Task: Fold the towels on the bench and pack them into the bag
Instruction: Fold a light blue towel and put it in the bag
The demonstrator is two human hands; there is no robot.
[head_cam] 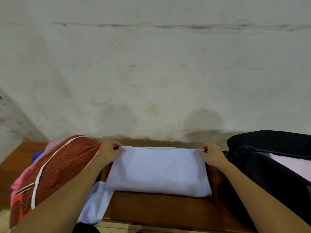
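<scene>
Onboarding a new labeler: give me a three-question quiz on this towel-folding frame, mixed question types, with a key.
1. True or false: both hands pinch the far corners of the light blue towel.
2. The black bag lies on which side of that towel? A) left B) right C) under it
3. Fill in: the pile at the left is topped by a ____-coloured towel.

Key: 1 true: the left hand and right hand each grip a far corner. 2 B. 3 rust-red.

Pale lavender towel (158,172) – rust-red towel (67,165), white stripe – black bag (269,165) – brown bench (151,209).
</scene>
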